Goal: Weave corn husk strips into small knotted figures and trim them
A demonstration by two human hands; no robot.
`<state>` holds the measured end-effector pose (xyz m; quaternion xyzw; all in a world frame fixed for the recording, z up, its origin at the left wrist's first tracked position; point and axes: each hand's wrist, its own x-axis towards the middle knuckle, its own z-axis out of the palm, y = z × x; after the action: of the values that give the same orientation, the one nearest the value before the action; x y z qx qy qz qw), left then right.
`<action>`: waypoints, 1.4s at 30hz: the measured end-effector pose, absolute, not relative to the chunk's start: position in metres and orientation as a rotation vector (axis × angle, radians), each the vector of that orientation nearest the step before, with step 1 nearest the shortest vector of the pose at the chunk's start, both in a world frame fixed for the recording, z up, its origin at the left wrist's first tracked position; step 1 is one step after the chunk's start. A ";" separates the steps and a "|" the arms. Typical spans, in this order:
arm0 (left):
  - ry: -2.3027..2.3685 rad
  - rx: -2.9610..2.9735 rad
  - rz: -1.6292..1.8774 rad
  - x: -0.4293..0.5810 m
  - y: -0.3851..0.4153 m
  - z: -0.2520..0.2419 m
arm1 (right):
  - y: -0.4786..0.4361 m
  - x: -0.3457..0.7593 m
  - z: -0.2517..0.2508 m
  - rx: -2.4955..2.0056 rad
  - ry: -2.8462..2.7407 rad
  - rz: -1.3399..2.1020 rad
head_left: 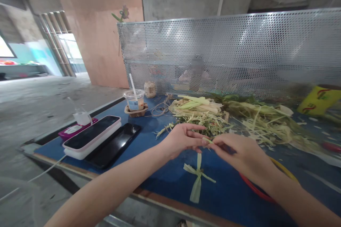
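A thin, pale-green husk strip (207,140) stretches between the fingertips of my two hands, above the blue tabletop. My left hand (183,138) pinches one end between thumb and fingers, its other fingers loosely bent. At the other end, my right hand (237,149) pinches with thumb and forefinger. Just below them on the table lies a cross-shaped piece of husk strips (198,174), joined at the middle. Behind my hands is a heap of finely shredded husk (207,122). Part of a red and yellow ring (247,183) shows beneath my right forearm.
Pale husk strips (198,103) and loose husks (271,120) cover the back right. To the left are a black phone (114,145), a white-cased device (92,136) and a drink cup (134,101) with a straw. A perforated metal screen (226,53) stands behind; a yellow roll (318,100) is at right.
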<state>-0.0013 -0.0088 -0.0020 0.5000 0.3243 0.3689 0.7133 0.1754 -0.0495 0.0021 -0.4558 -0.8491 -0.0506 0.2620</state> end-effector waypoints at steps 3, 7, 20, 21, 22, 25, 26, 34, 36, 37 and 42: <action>0.708 1.083 0.820 -0.002 -0.009 -0.002 | -0.048 0.176 0.000 -1.174 -2.333 -0.339; 0.706 1.061 0.859 -0.002 -0.009 -0.002 | -0.048 0.176 -0.003 -0.992 -2.328 -0.727; 0.619 1.209 0.990 -0.002 -0.009 -0.002 | -0.040 0.171 -0.003 -1.290 -1.944 0.874; 0.620 1.214 0.993 -0.002 -0.009 -0.002 | -0.039 0.171 -0.004 -1.276 -1.926 0.894; 0.624 1.220 0.996 -0.002 -0.009 -0.002 | -0.038 0.171 -0.005 -1.270 -1.916 0.882; 0.657 1.288 1.012 -0.003 -0.010 -0.003 | -0.039 0.173 -0.007 -1.283 -1.935 0.703; 0.670 1.324 1.022 -0.003 -0.010 -0.003 | -0.040 0.173 -0.007 -1.291 -1.953 0.620; 0.720 1.456 1.017 -0.006 -0.012 0.001 | -0.046 0.172 0.002 -1.243 -2.000 0.312; 0.744 1.472 1.015 -0.006 -0.012 0.001 | -0.046 0.172 0.003 -1.228 -2.012 0.293; 0.747 1.485 1.014 -0.006 -0.012 0.002 | -0.045 0.172 0.003 -1.227 -2.018 0.281; 0.785 1.504 1.064 -0.006 -0.010 0.003 | -0.045 0.174 0.003 -1.306 -2.101 0.391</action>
<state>-0.0060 -0.0096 0.0033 0.6324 0.3303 0.4476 0.5391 0.1743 -0.0455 0.0029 -0.4951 -0.7967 0.1484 0.3132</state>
